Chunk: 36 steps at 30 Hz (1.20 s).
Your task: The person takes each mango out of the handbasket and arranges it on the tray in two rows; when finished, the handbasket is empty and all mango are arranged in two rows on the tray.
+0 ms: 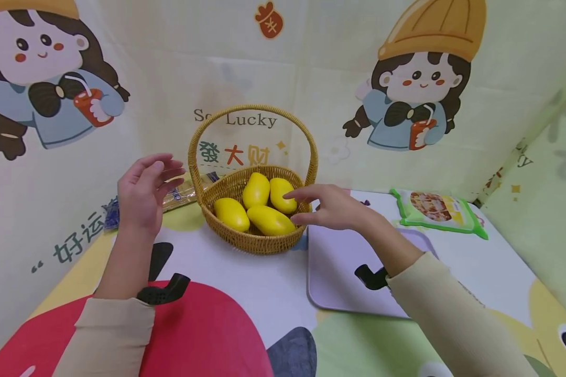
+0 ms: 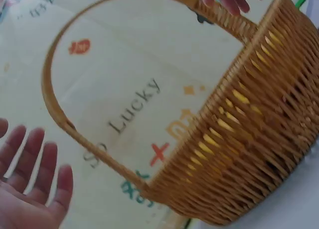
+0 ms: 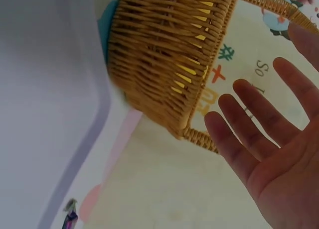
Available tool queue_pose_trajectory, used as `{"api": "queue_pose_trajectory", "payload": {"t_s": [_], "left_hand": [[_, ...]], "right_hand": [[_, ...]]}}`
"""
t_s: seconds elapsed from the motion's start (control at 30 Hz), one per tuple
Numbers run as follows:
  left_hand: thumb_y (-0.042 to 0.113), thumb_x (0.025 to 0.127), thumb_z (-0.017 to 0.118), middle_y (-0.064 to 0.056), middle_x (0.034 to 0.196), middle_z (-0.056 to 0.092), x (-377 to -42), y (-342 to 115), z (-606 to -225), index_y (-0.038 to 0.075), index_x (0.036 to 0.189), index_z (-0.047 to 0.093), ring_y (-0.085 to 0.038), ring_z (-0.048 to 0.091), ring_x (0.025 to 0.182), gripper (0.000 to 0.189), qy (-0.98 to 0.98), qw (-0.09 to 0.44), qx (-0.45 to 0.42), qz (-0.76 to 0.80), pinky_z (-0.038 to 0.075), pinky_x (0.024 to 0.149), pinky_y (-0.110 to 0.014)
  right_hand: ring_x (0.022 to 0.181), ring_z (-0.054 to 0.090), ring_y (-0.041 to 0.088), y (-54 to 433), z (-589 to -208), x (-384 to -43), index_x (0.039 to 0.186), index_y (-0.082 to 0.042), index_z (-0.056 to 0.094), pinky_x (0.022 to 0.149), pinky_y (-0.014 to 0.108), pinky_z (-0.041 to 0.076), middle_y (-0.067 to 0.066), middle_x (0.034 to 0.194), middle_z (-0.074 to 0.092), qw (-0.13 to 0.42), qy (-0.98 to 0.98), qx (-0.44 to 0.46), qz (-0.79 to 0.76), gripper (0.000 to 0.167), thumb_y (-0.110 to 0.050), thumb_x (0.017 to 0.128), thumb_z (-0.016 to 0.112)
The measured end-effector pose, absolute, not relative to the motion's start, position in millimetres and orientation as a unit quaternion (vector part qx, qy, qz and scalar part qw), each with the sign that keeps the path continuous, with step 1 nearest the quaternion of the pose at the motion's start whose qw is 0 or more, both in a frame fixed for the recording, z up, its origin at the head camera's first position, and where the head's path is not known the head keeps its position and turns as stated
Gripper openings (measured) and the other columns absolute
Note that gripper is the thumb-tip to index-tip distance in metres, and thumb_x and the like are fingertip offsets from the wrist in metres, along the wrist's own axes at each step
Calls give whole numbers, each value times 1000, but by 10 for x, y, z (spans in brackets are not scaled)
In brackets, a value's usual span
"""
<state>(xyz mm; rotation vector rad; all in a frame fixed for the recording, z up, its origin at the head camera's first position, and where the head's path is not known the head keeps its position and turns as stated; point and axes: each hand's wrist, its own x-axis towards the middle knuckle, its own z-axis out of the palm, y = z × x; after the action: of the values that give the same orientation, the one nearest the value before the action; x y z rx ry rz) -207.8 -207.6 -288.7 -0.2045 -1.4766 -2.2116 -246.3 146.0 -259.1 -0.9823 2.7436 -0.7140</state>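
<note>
A wicker basket (image 1: 259,245) with a tall arched handle stands near the back of the table and holds several yellow mangoes (image 1: 270,221). My left hand (image 1: 143,191) is raised just left of the basket, its fingers relaxed and apart from the handle. In the left wrist view, that hand (image 2: 30,189) holds nothing. My right hand (image 1: 332,208) hovers by the basket's right side, its fingertips overlapping the rim and one mango in the head view. The right wrist view shows the right hand (image 3: 279,154) with its fingers spread and nothing held.
A pale purple tray (image 1: 339,283) lies right of the basket, below my right forearm. Farther right is a green-edged food packet (image 1: 441,210). Behind the basket's left side lies a long clear packet (image 1: 181,193) of something tan. A printed cloth (image 1: 320,78) hangs behind.
</note>
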Motion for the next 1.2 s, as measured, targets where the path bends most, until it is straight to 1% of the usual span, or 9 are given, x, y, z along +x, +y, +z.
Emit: {"api": "queue_pose_trajectory", "payload": {"t_s": [0.07,0.17,0.27,0.37,0.43,0.5,0.67,0.87,1.2], "left_hand": [[23,104,62,-6,114,72,-2131,-2134,-2959,4,123,67,-22,68,111,27,-528,211,-44,-821,59,94,-23],[24,106,59,0,121,67,-2219,-2204,-3092,10,129,61,-17,61,117,27,-540,148,-20,-828,56,96,-23],[27,107,57,2,133,57,-2300,-2233,-3222,18,144,51,-15,54,125,39,-603,81,-20,-793,50,108,-31],[30,106,58,-6,151,46,-2372,-2206,-3330,22,158,38,-20,48,135,56,-670,37,-21,-741,39,123,-45],[29,106,57,-12,162,37,-2413,-2172,-3390,22,163,30,-26,44,143,63,-702,16,-18,-712,33,125,-53],[26,107,57,-16,167,30,-2449,-2139,-3443,21,165,24,-31,39,148,67,-718,0,-13,-696,32,125,-55],[21,108,56,-16,170,25,-2489,-2132,-3545,21,167,18,-33,33,153,71,-719,-31,7,-694,34,124,-52],[25,108,56,-14,172,21,-2490,-2164,-3627,20,167,17,-33,30,155,72,-701,-49,18,-711,31,126,-52],[28,108,55,-11,172,21,-2497,-2165,-3652,23,167,17,-33,32,154,70,-708,-52,21,-704,32,125,-52]], "right_hand": [[124,61,30,1413,-2602,-2500,141,-26,65,94,45,57,7,139,67,85,910,-319,-251,51,-36,91,76],[127,60,31,1345,-2633,-2566,142,-28,63,98,46,57,9,142,65,111,906,-310,-266,53,-39,92,75],[131,58,30,1281,-2661,-2634,144,-29,61,103,49,55,10,144,62,139,900,-302,-282,55,-40,91,75],[134,56,30,1233,-2687,-2689,144,-28,61,108,52,52,10,145,61,155,896,-295,-295,56,-38,91,75],[136,55,28,1206,-2705,-2716,143,-29,62,110,53,51,9,145,61,162,895,-288,-300,56,-36,90,76],[136,55,28,1175,-2730,-2740,144,-29,62,109,52,51,9,145,61,170,895,-284,-298,57,-36,89,76],[132,55,28,1053,-2796,-2799,143,-28,62,106,47,53,9,143,62,186,895,-285,-288,57,-32,89,77],[125,55,26,941,-2869,-2860,142,-33,62,100,41,53,6,137,61,194,907,-271,-257,57,-28,89,79],[129,50,27,859,-2883,-2853,140,-38,63,113,50,45,6,143,56,225,913,-257,-223,53,-25,91,78]]}}
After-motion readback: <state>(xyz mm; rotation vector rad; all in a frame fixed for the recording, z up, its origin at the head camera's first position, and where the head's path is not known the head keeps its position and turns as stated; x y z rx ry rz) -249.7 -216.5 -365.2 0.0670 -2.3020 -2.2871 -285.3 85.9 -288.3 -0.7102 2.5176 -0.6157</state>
